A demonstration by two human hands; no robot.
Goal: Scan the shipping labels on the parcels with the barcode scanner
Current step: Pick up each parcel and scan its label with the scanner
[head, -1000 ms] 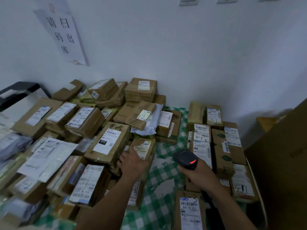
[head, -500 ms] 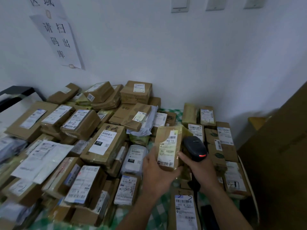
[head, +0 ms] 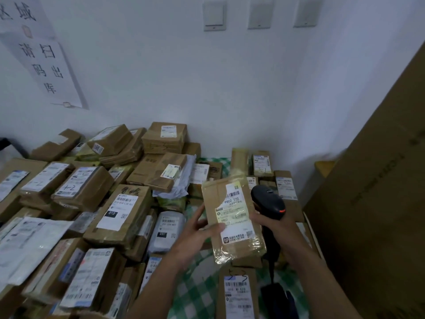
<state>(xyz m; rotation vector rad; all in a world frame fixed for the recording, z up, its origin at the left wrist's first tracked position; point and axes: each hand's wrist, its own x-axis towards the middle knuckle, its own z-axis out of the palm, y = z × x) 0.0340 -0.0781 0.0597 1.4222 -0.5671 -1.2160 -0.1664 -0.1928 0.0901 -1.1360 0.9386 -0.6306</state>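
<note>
Noted a paper notice with handwritten characters taped to the white wall at far left; below it, recorded a heaped pile of brown parcels on the counter, most lying label-up; among them a box labelled "010" and, just right of it, a grey poly bag marked "231". Found the counter covered with a green-and-white checked cloth, showing in a strip at centre. Found the left hand held above that strip; grip closed on the lower left edge of a flat taped parcel, thumb across the face, fingers behind. Observed this parcel upright, slightly tilted, clear of the pile, with its shipping label facing the camera; barcode printed near the label's top. Recorded the barcode scanner just beside the parcel's right edge, red light lit on its head; could not tell from this angle whether aimed at the label. Found the right hand wrapped round the scanner's handle, grip full on it. Noted another labelled parcel lying flat on the cloth below; a further stack of parcels behind the scanner; a large cardboard sheet standing at far right.
</note>
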